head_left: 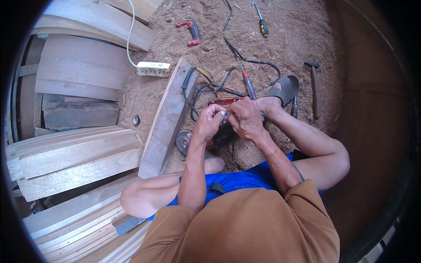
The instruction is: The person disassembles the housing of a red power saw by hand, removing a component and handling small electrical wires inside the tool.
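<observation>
The left hand (209, 123) and the right hand (247, 120) are held near each other in front of the body, between the two bent legs (302, 134). The left forearm (194, 175) reaches forward almost straight, its wrist (200, 142) nearly in line with it. The right forearm (280, 161) slants inward to the left, and the back of this hand is turned upward. On both hands the fingers (215, 108) are curled, with tips close together; how firmly they press cannot be seen.
</observation>
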Motion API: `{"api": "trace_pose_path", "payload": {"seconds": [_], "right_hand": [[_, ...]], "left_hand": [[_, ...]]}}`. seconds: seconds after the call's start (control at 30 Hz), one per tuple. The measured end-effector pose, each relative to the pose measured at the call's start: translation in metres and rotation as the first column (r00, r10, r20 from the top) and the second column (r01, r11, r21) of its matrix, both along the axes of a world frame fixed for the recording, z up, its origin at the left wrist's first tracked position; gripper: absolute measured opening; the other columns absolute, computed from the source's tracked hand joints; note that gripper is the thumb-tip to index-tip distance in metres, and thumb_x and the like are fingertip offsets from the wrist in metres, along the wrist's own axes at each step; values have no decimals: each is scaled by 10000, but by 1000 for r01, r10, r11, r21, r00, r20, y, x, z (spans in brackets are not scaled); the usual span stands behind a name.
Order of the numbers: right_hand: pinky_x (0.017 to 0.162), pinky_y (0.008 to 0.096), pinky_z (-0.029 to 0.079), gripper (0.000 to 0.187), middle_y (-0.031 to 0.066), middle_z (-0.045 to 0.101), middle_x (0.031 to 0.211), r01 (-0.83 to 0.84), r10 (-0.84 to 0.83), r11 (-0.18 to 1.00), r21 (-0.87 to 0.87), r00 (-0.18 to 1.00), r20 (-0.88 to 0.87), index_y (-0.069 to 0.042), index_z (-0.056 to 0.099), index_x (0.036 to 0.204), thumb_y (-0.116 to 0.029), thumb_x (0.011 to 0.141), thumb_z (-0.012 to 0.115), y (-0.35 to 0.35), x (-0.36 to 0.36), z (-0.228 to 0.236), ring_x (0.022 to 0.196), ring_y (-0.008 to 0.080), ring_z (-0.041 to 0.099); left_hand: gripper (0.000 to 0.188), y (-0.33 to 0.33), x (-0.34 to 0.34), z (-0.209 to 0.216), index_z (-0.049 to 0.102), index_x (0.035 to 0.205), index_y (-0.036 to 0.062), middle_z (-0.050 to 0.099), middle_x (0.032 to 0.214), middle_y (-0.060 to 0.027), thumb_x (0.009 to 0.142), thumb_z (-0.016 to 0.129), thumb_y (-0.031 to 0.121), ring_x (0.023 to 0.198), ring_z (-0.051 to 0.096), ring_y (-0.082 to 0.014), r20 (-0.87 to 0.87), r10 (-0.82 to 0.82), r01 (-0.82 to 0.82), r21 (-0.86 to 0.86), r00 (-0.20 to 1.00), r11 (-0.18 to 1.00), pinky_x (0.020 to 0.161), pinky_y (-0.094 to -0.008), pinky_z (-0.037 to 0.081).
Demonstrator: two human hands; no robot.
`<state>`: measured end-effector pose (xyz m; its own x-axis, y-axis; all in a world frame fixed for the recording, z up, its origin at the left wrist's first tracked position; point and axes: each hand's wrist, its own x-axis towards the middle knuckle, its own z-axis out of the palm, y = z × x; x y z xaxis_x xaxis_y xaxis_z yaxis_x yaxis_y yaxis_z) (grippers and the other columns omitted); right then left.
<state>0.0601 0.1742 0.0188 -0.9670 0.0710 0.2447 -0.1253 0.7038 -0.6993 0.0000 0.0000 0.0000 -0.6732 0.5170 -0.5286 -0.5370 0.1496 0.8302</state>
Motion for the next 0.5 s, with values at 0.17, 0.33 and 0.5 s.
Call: {"api": "trace_pose_path", "payload": {"seconds": [0.17,0.33,0.5], "right_hand": [[723,451,417,95,67,601,754,-6,6,1000,17,1000,-8,-103,622,811,-125,774,707,5,4,6,790,289,580],[734,469,435,68,94,618,761,14,-13,1000,-26,998,56,-87,644,800,-142,790,683,8,6,0,809,308,603],[736,490,476,119,154,652,768,82,-64,993,-90,981,184,-39,674,821,-148,814,629,9,5,1,791,367,634]], "left_hand": [[75,3,11,-11,643,1008,45,655,853,23,954,684,76,747,577,-41,-170,6,-5,7,985,1000,684,-217,480],[56,11,12,-1,661,977,23,679,848,11,952,673,72,742,584,-42,-312,-55,21,-111,948,994,686,-232,484],[48,20,13,14,678,951,4,689,823,-11,933,656,43,743,613,-70,-440,-64,-14,-173,896,985,673,-261,501]]}}
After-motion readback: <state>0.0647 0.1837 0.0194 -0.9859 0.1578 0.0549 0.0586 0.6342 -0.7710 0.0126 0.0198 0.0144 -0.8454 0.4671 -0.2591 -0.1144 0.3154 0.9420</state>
